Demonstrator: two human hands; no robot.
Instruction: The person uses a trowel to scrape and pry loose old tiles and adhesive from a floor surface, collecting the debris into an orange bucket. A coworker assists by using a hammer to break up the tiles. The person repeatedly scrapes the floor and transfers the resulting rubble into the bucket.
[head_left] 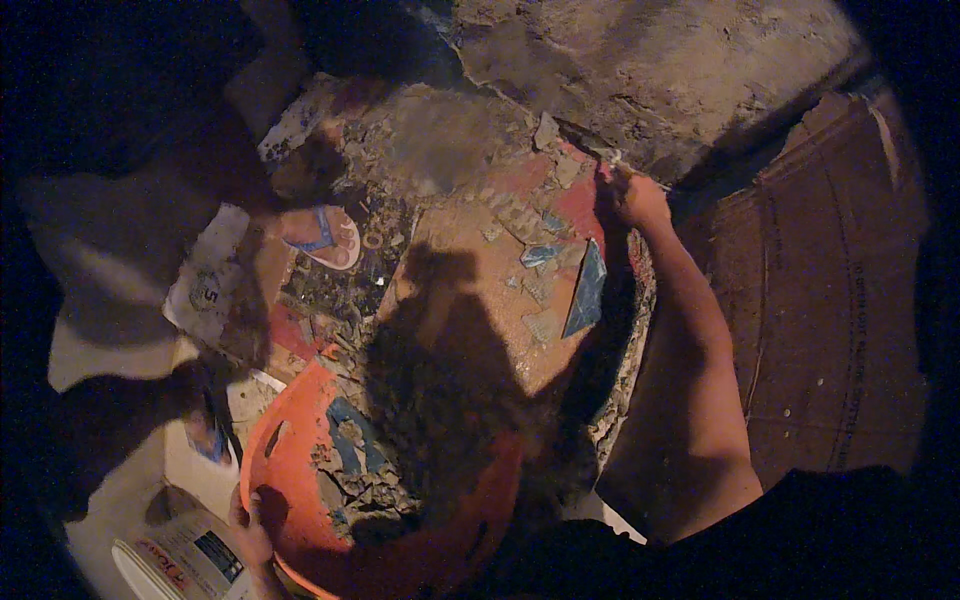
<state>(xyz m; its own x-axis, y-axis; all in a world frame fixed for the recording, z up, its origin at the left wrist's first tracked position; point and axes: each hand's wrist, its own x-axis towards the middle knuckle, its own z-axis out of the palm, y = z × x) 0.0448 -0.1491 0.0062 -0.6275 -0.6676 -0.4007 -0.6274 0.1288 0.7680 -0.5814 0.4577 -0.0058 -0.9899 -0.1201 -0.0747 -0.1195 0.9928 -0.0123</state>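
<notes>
At the lower left my left hand (252,525) grips the rim of an orange plastic basin (285,465). Inside the basin lie broken grey rubble (370,490) and a bluish scrap (355,435); shadow covers much of its right side. My right hand (640,197) is stretched out toward the upper right, its fingers closed around the handle of what looks like a trowel (582,136). The dark blade points up and left, close to crumbled grey debris (545,135) and a red patch (585,200); my fingers hide the handle.
Debris-strewn cardboard (470,235) covers the ground, with blue shards (585,290) on it. A person's sandaled foot (335,235) stands at left. A large rough grey slab (660,80) lies beyond, brown cardboard (810,300) at right, a white bucket (175,560) lower left.
</notes>
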